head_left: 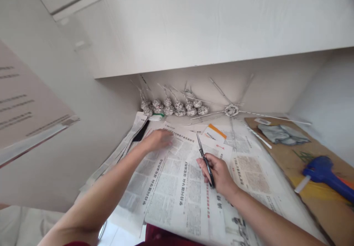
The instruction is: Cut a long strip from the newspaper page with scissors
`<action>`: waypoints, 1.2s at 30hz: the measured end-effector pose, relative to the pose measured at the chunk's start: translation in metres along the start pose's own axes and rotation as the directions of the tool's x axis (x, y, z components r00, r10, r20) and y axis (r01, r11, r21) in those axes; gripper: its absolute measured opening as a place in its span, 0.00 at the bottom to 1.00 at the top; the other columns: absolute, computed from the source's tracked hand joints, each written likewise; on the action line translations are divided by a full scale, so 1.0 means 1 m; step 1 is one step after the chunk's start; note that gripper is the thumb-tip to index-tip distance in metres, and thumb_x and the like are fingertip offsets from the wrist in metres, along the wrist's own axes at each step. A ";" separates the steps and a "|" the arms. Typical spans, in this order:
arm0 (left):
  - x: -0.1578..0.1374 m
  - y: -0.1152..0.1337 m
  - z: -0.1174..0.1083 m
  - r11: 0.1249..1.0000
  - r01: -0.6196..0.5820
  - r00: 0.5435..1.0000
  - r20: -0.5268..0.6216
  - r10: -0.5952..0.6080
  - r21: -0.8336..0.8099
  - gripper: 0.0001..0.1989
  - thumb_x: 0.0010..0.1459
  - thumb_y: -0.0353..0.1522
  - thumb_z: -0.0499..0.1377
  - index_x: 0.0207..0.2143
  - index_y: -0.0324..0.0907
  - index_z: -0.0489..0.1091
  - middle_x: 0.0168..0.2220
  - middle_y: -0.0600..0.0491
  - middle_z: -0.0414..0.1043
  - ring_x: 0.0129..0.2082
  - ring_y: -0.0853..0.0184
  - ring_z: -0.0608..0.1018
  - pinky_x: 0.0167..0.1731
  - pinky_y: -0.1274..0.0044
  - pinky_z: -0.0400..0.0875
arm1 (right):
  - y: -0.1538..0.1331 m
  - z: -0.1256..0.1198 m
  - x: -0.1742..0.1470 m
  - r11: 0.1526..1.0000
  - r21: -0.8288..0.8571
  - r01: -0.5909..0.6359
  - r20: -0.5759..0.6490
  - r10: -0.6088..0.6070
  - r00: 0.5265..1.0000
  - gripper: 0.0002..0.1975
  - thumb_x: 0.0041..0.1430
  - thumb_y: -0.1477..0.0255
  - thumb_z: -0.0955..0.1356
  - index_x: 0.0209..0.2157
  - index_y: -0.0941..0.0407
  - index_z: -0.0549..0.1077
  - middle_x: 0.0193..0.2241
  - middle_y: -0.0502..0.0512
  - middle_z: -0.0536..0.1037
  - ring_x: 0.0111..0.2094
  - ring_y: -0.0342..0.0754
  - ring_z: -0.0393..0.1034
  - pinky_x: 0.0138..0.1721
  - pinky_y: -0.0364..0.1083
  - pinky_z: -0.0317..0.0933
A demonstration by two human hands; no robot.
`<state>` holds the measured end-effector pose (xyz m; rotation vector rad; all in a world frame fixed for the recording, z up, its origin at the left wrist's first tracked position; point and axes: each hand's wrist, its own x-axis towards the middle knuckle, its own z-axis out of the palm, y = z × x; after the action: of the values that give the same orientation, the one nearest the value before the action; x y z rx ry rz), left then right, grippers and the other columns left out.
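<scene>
My right hand [219, 174] is closed round the handles of a pair of scissors [202, 151], whose narrow blades point up and away over the newspaper. My left hand [158, 139] is over the upper part of the newspaper sheets [173, 187]. Its fingers are smeared by motion, so I cannot tell whether they grip the paper. The printed sheets overlap one another and spread across the work surface beneath both hands.
Along the back wall stand several gourd-shaped pieces woven from paper [179, 109], beside a spoked paper weave [231, 109]. Cut newspaper strips [121, 146] lie at left. On the right, a cardboard sheet [301, 161] carries a blue glue gun [320, 170] and grey gloves [282, 133].
</scene>
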<state>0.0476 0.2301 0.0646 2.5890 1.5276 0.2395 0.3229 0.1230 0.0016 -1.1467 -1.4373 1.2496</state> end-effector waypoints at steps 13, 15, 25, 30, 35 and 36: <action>-0.021 0.083 0.020 0.862 -0.488 0.873 0.082 0.481 0.137 0.23 0.58 0.31 0.60 0.56 0.45 0.67 0.49 0.46 0.74 0.52 0.58 0.74 0.62 0.56 0.54 | -0.005 -0.001 0.005 0.992 0.119 -0.044 -0.047 0.050 0.998 0.22 0.53 0.50 0.70 0.25 0.54 0.66 0.16 0.44 0.68 0.12 0.40 0.64 0.13 0.39 0.56; -0.019 0.086 0.020 0.842 -0.508 0.861 0.094 0.499 0.181 0.24 0.57 0.29 0.59 0.57 0.45 0.66 0.48 0.46 0.75 0.51 0.58 0.75 0.61 0.55 0.54 | -0.005 -0.003 0.007 0.988 0.145 -0.056 -0.040 0.062 0.997 0.23 0.53 0.49 0.70 0.25 0.55 0.67 0.16 0.44 0.68 0.12 0.40 0.64 0.13 0.39 0.56; -0.024 0.090 0.039 0.870 -0.463 0.885 0.029 0.466 0.167 0.24 0.58 0.25 0.54 0.57 0.44 0.68 0.46 0.46 0.73 0.44 0.61 0.76 0.46 0.68 0.71 | -0.009 -0.008 0.010 0.987 0.156 -0.044 -0.022 0.048 0.999 0.26 0.52 0.45 0.69 0.25 0.55 0.67 0.15 0.44 0.67 0.12 0.39 0.63 0.13 0.39 0.58; -0.027 0.090 0.046 0.907 -0.404 0.912 -0.026 0.410 0.120 0.25 0.56 0.24 0.53 0.56 0.45 0.68 0.44 0.48 0.72 0.41 0.62 0.77 0.45 0.69 0.72 | -0.013 -0.025 0.017 0.998 0.060 0.000 -0.120 0.007 0.993 0.26 0.49 0.44 0.70 0.24 0.55 0.66 0.14 0.44 0.67 0.12 0.39 0.62 0.12 0.39 0.56; -0.029 0.085 0.052 0.915 -0.401 0.911 -0.088 0.402 0.032 0.25 0.57 0.23 0.52 0.56 0.44 0.68 0.47 0.48 0.72 0.46 0.63 0.76 0.49 0.71 0.71 | -0.017 -0.045 0.027 0.998 -0.059 -0.002 -0.212 -0.011 0.977 0.26 0.50 0.43 0.68 0.25 0.53 0.65 0.15 0.44 0.67 0.13 0.40 0.62 0.15 0.41 0.57; -0.029 0.084 0.053 0.916 -0.400 0.911 -0.101 0.400 0.018 0.24 0.57 0.23 0.52 0.56 0.44 0.68 0.48 0.48 0.72 0.47 0.64 0.76 0.50 0.71 0.71 | -0.018 -0.048 0.027 0.996 -0.089 -0.007 -0.201 -0.011 0.979 0.26 0.49 0.44 0.69 0.25 0.53 0.65 0.16 0.44 0.67 0.13 0.41 0.62 0.15 0.41 0.57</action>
<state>0.1160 0.1625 0.0259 2.9047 0.9981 0.4197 0.3632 0.1570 0.0260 -1.2929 -1.3525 1.0436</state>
